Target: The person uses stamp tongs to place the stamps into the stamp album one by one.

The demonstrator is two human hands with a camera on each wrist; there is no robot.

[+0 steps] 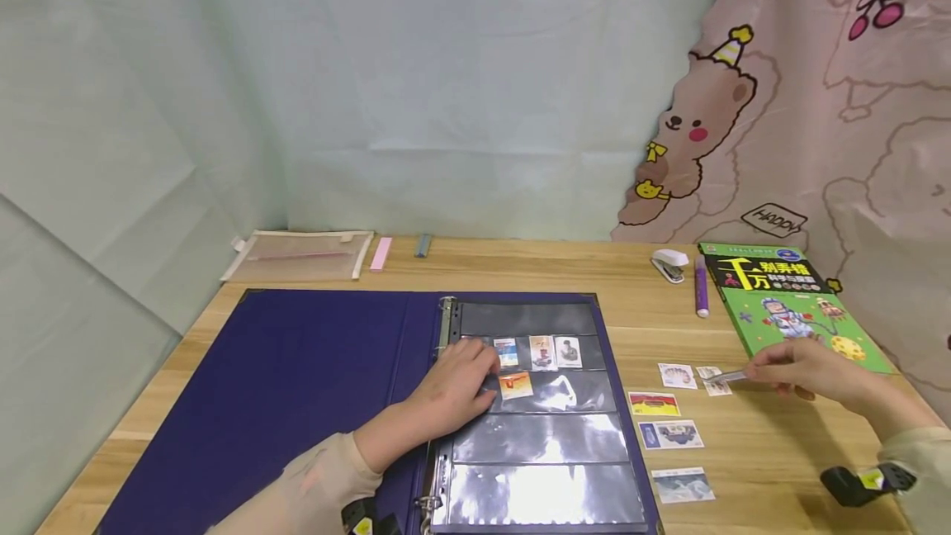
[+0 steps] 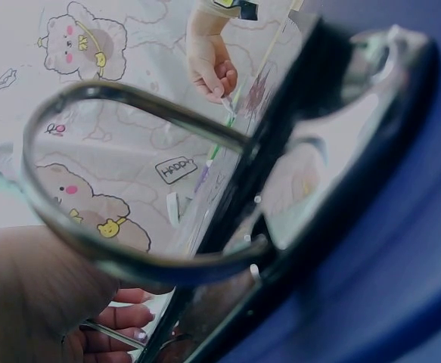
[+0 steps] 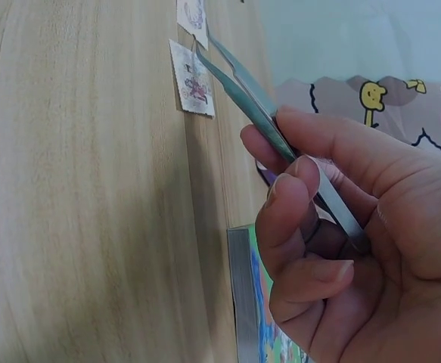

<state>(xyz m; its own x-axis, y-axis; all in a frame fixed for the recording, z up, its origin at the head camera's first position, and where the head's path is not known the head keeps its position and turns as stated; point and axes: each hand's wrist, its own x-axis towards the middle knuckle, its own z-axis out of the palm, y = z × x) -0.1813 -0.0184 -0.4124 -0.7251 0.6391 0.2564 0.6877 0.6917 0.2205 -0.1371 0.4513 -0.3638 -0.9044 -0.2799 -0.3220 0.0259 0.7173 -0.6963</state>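
My right hand point(image 1: 801, 370) pinches a pair of metal tweezers point(image 3: 262, 113) between thumb and fingers. Their tips lie over a small perforated stamp point(image 3: 192, 79) on the table; whether they grip it I cannot tell. Just left of it lies another stamp point(image 1: 677, 376). My left hand point(image 1: 456, 385) rests on the left side of a black pocket page point(image 1: 538, 440) in an open blue ring album point(image 1: 319, 378), its fingers loosely bent. Several stamps sit in the page's upper pockets, among them an orange stamp point(image 1: 516, 385) beside my left fingertips. A metal ring point(image 2: 76, 242) hides part of the left wrist view.
Right of the album lie a red-yellow stamp point(image 1: 655, 404), a long stamp point(image 1: 672, 434) and a grey stamp point(image 1: 683, 485). Farther back are a green book point(image 1: 773, 312), purple marker point(image 1: 702, 287), white stapler point(image 1: 670, 262), pink strip point(image 1: 381, 254) and mesh pouch point(image 1: 297, 256).
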